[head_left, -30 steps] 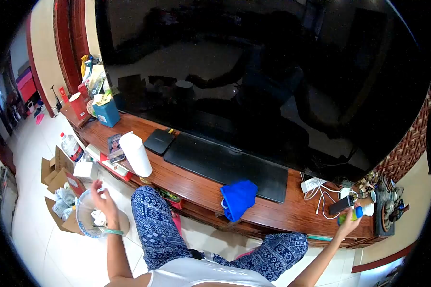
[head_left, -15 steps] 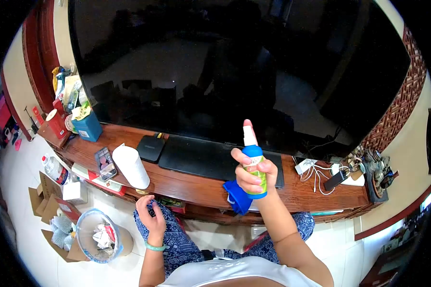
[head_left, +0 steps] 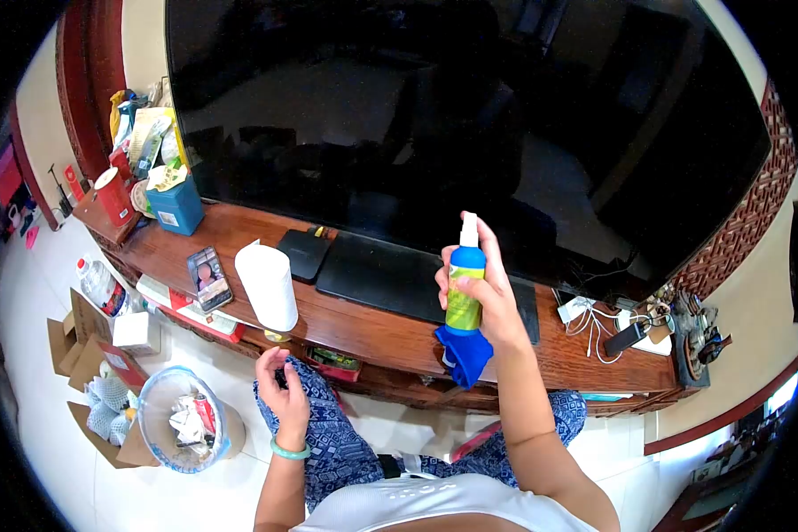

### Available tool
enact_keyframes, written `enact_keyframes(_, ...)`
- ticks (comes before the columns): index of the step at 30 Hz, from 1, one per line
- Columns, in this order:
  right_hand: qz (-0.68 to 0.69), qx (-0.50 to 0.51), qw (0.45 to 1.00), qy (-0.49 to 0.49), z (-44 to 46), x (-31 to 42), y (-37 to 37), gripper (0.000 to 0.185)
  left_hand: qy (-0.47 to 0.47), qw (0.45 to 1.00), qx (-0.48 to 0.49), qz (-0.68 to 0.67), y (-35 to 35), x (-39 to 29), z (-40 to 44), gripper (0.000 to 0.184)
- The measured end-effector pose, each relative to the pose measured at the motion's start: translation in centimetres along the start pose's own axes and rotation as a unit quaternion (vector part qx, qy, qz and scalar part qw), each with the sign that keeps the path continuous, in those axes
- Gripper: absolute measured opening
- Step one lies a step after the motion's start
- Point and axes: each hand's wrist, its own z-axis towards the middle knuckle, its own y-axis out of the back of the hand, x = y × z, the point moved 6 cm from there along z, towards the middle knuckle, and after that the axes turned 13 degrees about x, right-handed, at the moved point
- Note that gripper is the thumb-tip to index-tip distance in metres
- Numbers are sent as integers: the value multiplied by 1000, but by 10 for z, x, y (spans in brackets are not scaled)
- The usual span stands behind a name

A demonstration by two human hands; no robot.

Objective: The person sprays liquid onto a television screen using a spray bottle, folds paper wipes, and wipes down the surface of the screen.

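My right hand (head_left: 495,306) is wrapped round a spray bottle (head_left: 462,309) with a blue and green body and a white nozzle. The bottle stands upright, in front of the lower part of a large dark television (head_left: 399,115). Just below it, a blue cloth (head_left: 470,359) hangs over the front edge of the wooden cabinet (head_left: 363,326). Over my left knee, my left hand (head_left: 284,395) holds nothing, its fingers loosely bent and the thumb apart. A white paper roll (head_left: 267,285) stands on the cabinet beyond that hand.
A phone (head_left: 208,279) and a blue tissue box (head_left: 178,207) are at the cabinet's left. White cables (head_left: 592,324) and a black adapter (head_left: 625,339) lie at its right. On the floor are a waste bin (head_left: 230,434), cardboard boxes (head_left: 89,310) and a large bottle (head_left: 100,285).
My right index finger has come off the top of the nozzle, and the bottle has turned more upright. My left hand stays near my knee. The view has shifted slightly.
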Motion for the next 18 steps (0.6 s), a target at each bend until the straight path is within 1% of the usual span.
enact_keyframes(1,35,8,999,-6,2,-3,-4,85,5,1000,2,-2,0,-3,-2,30)
enact_keyframes(6,1,-5,1000,-18,11,-11,2,92,-9,1000,13,-14,-9,-2,-1,31)
enact_keyframes(7,63,5,998,7,11,-9,1,91,-10,1000,12,-13,-8,-1,-1,31)
enact_keyframes(9,64,-23,998,15,11,-6,1,85,-15,999,38,-1,-14,1,-2,34)
enact_keyframes(10,52,-31,997,55,12,-6,7,77,-15,999,45,10,-16,-2,-2,34)
enact_keyframes(11,52,-30,997,57,12,-9,10,77,-16,999,45,10,-16,-2,-2,34)
enact_keyframes(13,-18,-90,995,44,11,-12,20,69,-12,998,50,19,-17,-1,-2,35)
enact_keyframes(15,-40,-78,995,43,12,-13,23,67,-15,999,48,21,-17,-1,-2,35)
enact_keyframes(17,-190,-62,979,51,13,-5,21,68,-15,999,30,8,-17,-4,-1,34)
enact_keyframes(18,-187,-64,979,44,13,-5,20,70,-18,999,26,11,-17,-2,-1,33)
